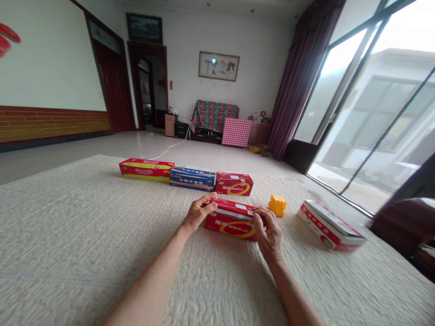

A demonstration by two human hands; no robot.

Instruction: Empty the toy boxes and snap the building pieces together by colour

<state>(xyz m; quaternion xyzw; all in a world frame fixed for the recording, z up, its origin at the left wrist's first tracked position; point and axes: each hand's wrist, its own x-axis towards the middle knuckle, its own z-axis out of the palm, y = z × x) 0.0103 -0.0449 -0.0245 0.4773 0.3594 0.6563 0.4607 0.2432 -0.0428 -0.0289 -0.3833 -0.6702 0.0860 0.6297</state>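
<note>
Status of work: three cartons stand end to end in a row at the far side of the counter (84, 235), which is covered in a cream quilted cloth. From left to right they are a red-and-yellow box (146, 170), a blue box (192, 178) and a second red box (234, 184). All three appear shut and are not being handled.

The red box (234, 219) lies flat on the counter, nearer the person and just in front of the row's right end, apart from it. The left hand (199, 213) has its grip closed on the box's left end, fingers over the top edge. The right hand (268, 231) has its grip closed round the right end. A pale strip runs along the top of this box. Whether that is a flap starting to lift cannot be told. In my judgement the handling of this box is at an early stage, since nothing from it lies on the counter.

Untouched items: a yellow block (277, 205) sits just beyond the right hand. A red-and-white box (328, 226) lies at an angle well to the right, blurred.

Markings: the red box carries white characters over a yellow ring, possibly 南孚, though the reading is not certain. The second red box shows the same ring. The blue box has a line of white characters too small to confirm. The print on the red-and-yellow box is illegible.
</note>
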